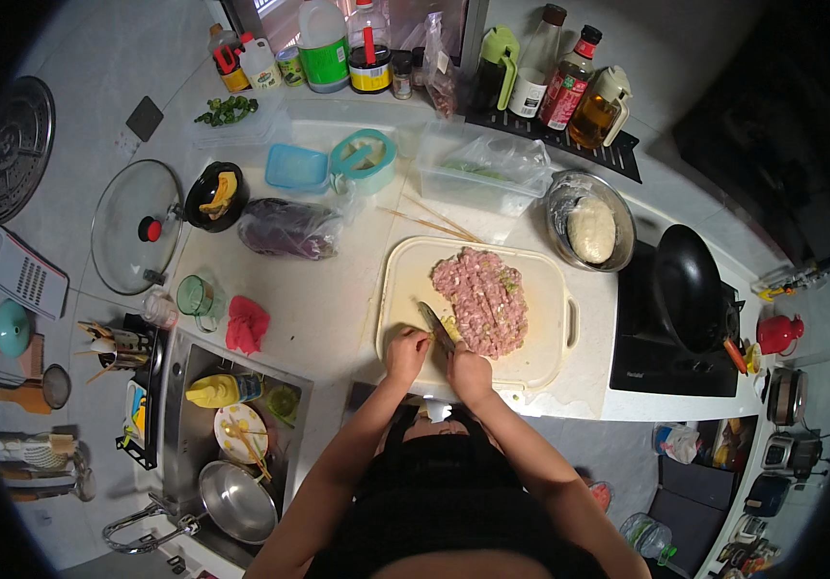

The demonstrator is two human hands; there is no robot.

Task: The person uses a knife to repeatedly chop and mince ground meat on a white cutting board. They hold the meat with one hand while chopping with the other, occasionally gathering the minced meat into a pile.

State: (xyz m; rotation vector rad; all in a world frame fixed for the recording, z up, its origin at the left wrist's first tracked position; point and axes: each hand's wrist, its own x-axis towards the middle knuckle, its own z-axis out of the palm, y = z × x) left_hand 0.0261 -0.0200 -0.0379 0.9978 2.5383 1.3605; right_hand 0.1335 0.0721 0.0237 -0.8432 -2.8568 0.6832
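A cream plastic cutting board (407, 282) lies on the counter before me. Spread over its middle is a mound of pink minced meat (483, 304) with small pale and green bits. My right hand (470, 373) grips a kitchen knife (435, 324), its blade slanting up and left beside the meat. Small yellowish chopped pieces (451, 327) lie between the blade and the meat. My left hand (407, 354) rests at the board's near left, just left of the knife, fingers bent together. Whether a small piece sits at its fingertips is too small to tell.
Chopsticks (433, 223) lie behind the board. A metal bowl of dough (592, 230) stands at the back right, beside a cooktop with a black wok (690, 289). Left are a bagged purple vegetable (290, 229), a red cloth (247, 324) and a sink (292, 405) holding dishes.
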